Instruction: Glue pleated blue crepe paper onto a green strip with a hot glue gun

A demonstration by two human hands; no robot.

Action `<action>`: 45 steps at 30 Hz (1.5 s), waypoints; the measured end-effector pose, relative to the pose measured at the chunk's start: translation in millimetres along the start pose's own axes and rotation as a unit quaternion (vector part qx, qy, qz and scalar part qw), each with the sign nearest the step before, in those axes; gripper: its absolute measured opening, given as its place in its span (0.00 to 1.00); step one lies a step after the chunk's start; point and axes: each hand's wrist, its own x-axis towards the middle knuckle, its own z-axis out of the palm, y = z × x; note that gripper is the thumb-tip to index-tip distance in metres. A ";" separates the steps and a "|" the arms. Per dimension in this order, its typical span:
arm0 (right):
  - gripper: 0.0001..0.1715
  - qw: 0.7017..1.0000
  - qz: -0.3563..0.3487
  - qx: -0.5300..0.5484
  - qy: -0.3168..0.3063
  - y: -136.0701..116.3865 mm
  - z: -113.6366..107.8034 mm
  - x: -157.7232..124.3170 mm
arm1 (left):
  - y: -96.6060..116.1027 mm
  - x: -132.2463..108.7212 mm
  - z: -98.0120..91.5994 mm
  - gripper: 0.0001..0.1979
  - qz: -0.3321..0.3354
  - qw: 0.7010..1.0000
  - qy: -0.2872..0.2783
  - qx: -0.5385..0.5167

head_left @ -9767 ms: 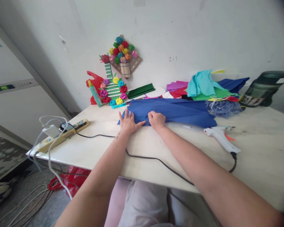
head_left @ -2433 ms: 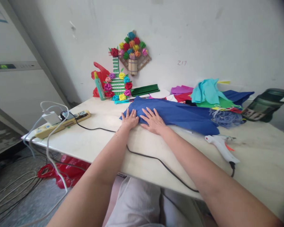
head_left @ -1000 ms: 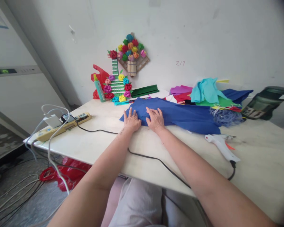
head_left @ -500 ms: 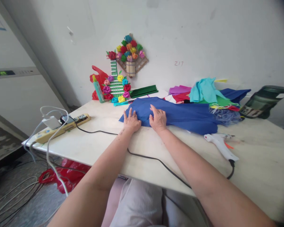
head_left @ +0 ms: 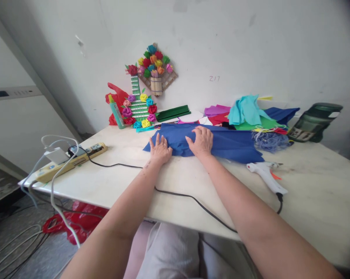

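A long sheet of dark blue crepe paper (head_left: 230,145) lies spread across the table, creased around the middle. On its left end my left hand (head_left: 161,149) rests flat with the fingers spread. My right hand (head_left: 201,141) presses on the sheet further right, its fingers apart and slightly bent. A white glue gun (head_left: 265,174) with an orange trigger lies just off the sheet's right end. Its black cord runs off toward the table's front edge.
A yellow power strip (head_left: 67,164) with plugs sits at the left. Behind stand a glue bottle (head_left: 116,112), a flower-decorated craft guitar (head_left: 140,108) and folded dark green paper (head_left: 173,113). Coloured sheets (head_left: 246,110), a bundle of thin strings (head_left: 271,140) and a dark green bottle (head_left: 316,122) are at the right.
My right hand has slid rightward along the blue paper, away from my left hand. The left hand stays spread at the left end. The camera view has shifted slightly.
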 end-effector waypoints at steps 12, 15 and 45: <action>0.44 0.992 -0.025 -0.065 -0.109 3.6 17.6 -2.0 | -2.8 5.6 0.4 0.35 -0.018 0.997 0.014 -0.078; 0.38 0.990 -0.059 -0.053 -0.114 -0.2 13.3 -2.1 | -3.5 4.9 -2.6 0.32 -0.024 0.997 0.033 -0.071; 0.21 0.930 -0.299 -0.065 -0.204 19.1 0.9 -16.3 | -7.2 18.3 15.0 0.37 -0.053 0.994 -0.074 -0.055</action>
